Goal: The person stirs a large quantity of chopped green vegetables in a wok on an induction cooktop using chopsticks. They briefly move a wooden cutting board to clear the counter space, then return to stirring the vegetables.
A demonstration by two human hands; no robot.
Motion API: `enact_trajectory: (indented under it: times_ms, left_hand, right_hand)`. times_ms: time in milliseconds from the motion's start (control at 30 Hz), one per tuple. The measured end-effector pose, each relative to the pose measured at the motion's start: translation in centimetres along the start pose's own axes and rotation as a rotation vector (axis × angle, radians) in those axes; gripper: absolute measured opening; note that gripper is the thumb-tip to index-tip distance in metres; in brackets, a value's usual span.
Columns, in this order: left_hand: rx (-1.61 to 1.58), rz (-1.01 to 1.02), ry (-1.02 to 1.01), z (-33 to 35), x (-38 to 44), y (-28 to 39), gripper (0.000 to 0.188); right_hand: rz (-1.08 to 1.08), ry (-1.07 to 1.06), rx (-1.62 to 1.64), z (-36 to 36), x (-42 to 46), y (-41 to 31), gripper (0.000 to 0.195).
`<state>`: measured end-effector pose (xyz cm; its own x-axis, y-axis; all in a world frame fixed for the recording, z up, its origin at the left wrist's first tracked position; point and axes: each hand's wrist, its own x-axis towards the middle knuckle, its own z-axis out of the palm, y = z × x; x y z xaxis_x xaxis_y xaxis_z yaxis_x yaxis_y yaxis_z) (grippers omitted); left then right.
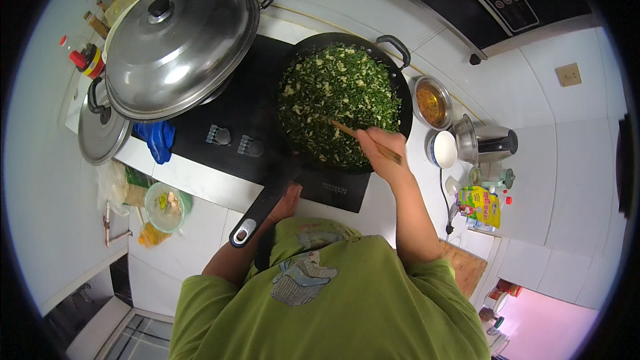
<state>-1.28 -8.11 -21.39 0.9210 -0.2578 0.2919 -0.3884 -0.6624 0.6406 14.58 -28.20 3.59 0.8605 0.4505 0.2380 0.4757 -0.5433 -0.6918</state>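
Observation:
A black wok (410,115) on the right side of the stove is filled with chopped green leaves mixed with pale yellow bits (345,90). My right hand (384,152) grips wooden chopsticks (345,128), their tips down in the chopped greens. The wok's long black handle (265,210) points towards me at the lower left. Beside and partly behind this handle is my left hand (289,203), low at the stove's front edge. The handle covers part of it, so whether its fingers hold anything is not visible.
Left on the black glass stove (235,95) stands a large pot with a domed metal lid (185,50), a blue cloth (157,140) below it. To the wok's right are a metal bowl of oily liquid (432,102), a white bowl (444,149) and a yellow pouch (479,205). A range hood (480,10) overhangs.

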Motion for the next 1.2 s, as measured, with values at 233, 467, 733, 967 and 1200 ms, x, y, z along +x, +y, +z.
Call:
enact_trajectory:
  times_ms: [233,467,733,967,1200]
  left_hand:
    - [-0.059,-0.036,-0.106,-0.5,0.2,0.3,0.016]
    - [0.044,0.007,-0.095,-0.5,0.3,0.4,0.016]
    - [0.057,0.076,-0.083,0.4,-0.3,-0.6,0.016]
    - [-0.037,-0.035,-0.066,-0.7,0.3,0.5,0.011]
    - [0.01,0.018,0.021,-1.4,0.9,0.8,0.01]
  right_hand:
    - [-0.332,0.035,-0.283,2.7,3.1,2.1,0.023]
    - [-0.039,0.342,-0.374,-1.8,6.1,5.5,0.031]
    - [-0.184,-0.017,-0.198,1.4,1.7,1.0,0.032]
    - [-0.289,-0.008,-0.158,0.1,-2.2,-1.1,0.029]
    - [0.184,0.217,-0.067,-6.0,0.3,7.6,0.026]
